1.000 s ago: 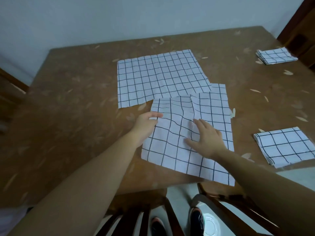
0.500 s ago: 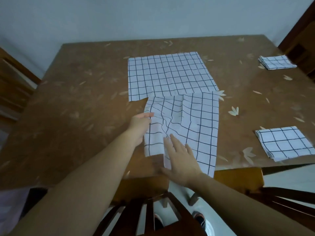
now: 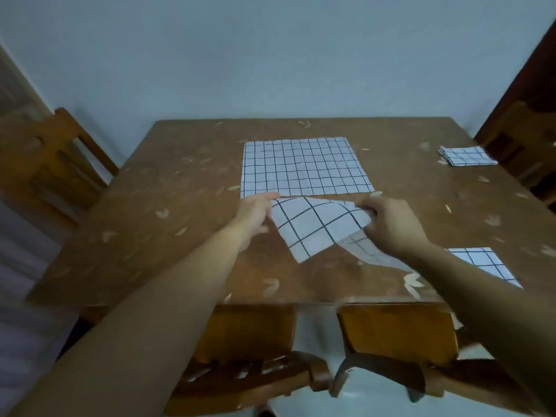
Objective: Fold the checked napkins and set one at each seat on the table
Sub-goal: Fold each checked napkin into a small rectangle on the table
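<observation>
Black-checked white cloth napkin point(image 3: 316, 224) | likely limp; take corners | left hand point(image 3: 254, 213) pinches 9 o'clock corner, right hand point(image 3: 391, 225) 3 o'clock.

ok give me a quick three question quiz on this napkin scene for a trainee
1. True or false: the left hand and the right hand both grip the half-lifted white cloth napkin with black checks.
2. How many folded checked napkins lie along the right side of the brown wooden table? A one; B two; C four.
3. Fill in: the flat unfolded checked napkin lies ___ the hands, toward the wall.

Key:
1. True.
2. B: the far folded napkin and the near folded napkin.
3. Beyond.
</observation>
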### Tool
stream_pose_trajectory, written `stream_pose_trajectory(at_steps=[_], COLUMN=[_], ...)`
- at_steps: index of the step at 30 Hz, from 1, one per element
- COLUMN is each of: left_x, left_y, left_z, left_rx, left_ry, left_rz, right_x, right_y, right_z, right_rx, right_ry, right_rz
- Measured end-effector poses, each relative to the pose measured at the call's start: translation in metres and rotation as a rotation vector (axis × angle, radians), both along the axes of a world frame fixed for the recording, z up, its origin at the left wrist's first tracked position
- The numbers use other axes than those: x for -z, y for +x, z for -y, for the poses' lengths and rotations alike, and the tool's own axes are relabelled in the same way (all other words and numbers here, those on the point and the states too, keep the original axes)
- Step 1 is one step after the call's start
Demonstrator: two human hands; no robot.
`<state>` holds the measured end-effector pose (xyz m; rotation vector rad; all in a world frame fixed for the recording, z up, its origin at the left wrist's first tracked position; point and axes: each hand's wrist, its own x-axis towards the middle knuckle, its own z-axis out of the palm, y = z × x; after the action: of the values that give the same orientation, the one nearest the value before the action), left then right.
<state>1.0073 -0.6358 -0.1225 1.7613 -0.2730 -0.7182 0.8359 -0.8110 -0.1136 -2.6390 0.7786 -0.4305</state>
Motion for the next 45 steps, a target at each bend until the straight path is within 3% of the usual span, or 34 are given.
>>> stream_pose_trajectory(at_steps=[4, 9, 12, 14, 16, 19, 22, 25, 26, 28, 31, 37, 39, 41, 43, 45], left_x=[-0.025, -0.049, -0.059, -0.065, -0.075, -0.092, -0.092, -0.075, -0.069, -0.056, -0.048, -0.048, -0.047, -0.045, -0.037, -0.029], left_y=[-0.024, -0.034, -0.027, -0.017, -0.012, -0.001, 0.024, 0.056, 0.063, 0.075, 0.088, 0.118, 0.124, 0.131, 0.136, 0.142], left_z=[-0.012, -0.015, -0.015, -0.013, -0.013, -0.021, -0.032, -0.039, -0.04, -0.041, -0.046, -0.051, -0.051, -0.054, -0.058, -0.064], left_rx=[0.123, 0.001, -0.029, -0.024, 0.002, 0.007, -0.039, -0.094, -0.107, -0.093, -0.03, -0.07, -0.093, -0.117, -0.107, -0.091], left_ry=[0.166, 0.309, 0.251, 0.174, 0.035, -0.17, -0.173, -0.089, -0.058, -0.03, -0.02, -0.18, -0.236, -0.229, -0.183, -0.138], left_rz=[0.403, 0.957, 1.095, 1.031, 0.855, 0.565, 0.372, 0.225, 0.195, 0.144, 0.109, -0.031, -0.138, -0.202, -0.249, -0.257], right_x=[-0.04, -0.096, -0.126, -0.14, -0.147, -0.15, -0.138, -0.103, -0.091, -0.075, -0.071, -0.109, -0.108, -0.09, -0.07, -0.049], right_y=[-0.011, -0.016, -0.011, -0.003, 0.007, 0.013, 0.011, 0.015, 0.02, 0.031, 0.056, 0.098, 0.102, 0.105, 0.111, 0.122], right_z=[0.013, 0.004, -0.001, -0.002, 0.003, 0.014, 0.02, 0.022, 0.02, 0.014, 0.008, -0.011, -0.025, -0.035, -0.041, -0.04], right_rx=[-0.017, -0.281, -0.332, -0.307, -0.252, -0.213, -0.2, -0.29, -0.314, -0.278, -0.177, -0.086, -0.082, -0.035, -0.202, -0.196], right_ry=[-0.048, -0.095, -0.014, 0.001, -0.014, 0.299, 0.55, 0.86, 0.875, 0.865, 1.04, 1.387, 1.297, 1.126, 0.917, 0.758], right_rz=[0.125, 0.162, 0.162, 0.184, 0.185, 0.176, 0.211, -0.114, -0.254, -0.318, -0.141, 0.535, 0.485, 0.234, -0.125, -0.263])
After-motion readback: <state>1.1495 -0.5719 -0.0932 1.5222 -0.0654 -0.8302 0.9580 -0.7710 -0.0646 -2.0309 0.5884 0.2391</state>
